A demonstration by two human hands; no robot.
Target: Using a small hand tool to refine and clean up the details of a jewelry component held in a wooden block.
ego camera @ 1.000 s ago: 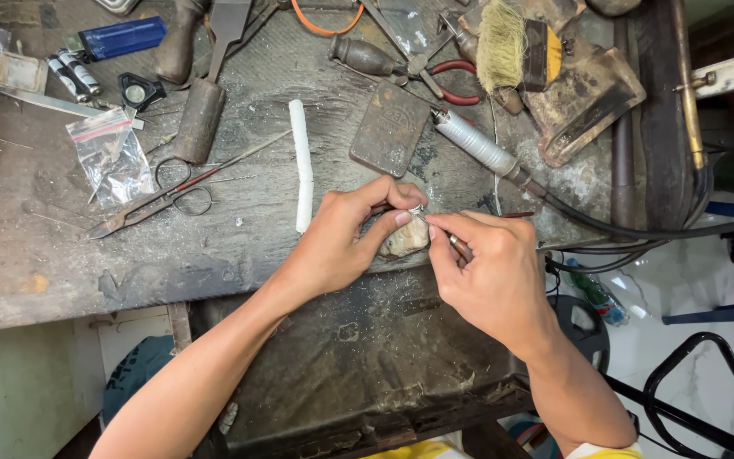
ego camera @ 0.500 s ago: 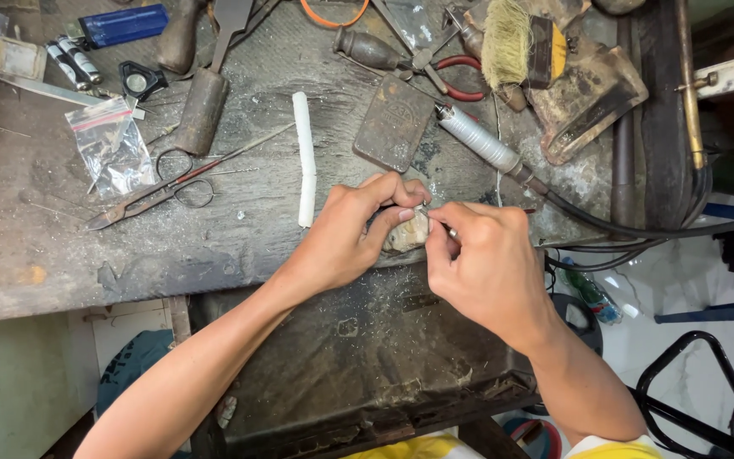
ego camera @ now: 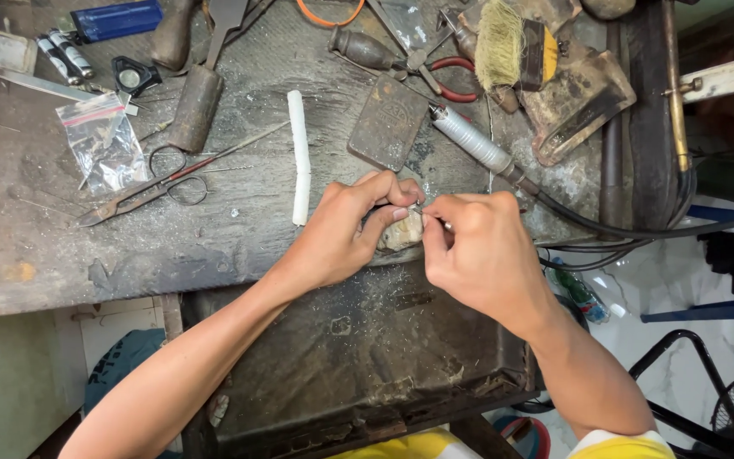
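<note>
- The left hand [ego camera: 346, 234] is pinched shut around a small pale piece [ego camera: 403, 231], thumb below and fingertips on top, at the near edge of the tabletop [ego camera: 27, 255].
- The right hand [ego camera: 477, 255] is closed in a fine pinch on a thin metal tool [ego camera: 419, 206], its tip meeting the piece between the two hands; the tool is mostly hidden, so its kind is unclear.
- The piece sits just over the edge, above the dark tray [ego camera: 358, 365] below the tabletop.
- It looks small, hard and light, probably stiff rather than soft; a thing that size would slip easily from fingertips, so a grip from both sides near its middle seems soundest, leaving the top face free for the tool.
- A tool that thin likely bends or skids if pushed hard; holding it close to the tip gives control.
- Just left of the hands lies a white stick [ego camera: 300, 157]; further left, scissors [ego camera: 150, 183] and a small plastic bag [ego camera: 104, 153].
- Far of the hands lie a dark metal block [ego camera: 386, 125] and a rotary handpiece [ego camera: 471, 140] with its cable.
</note>
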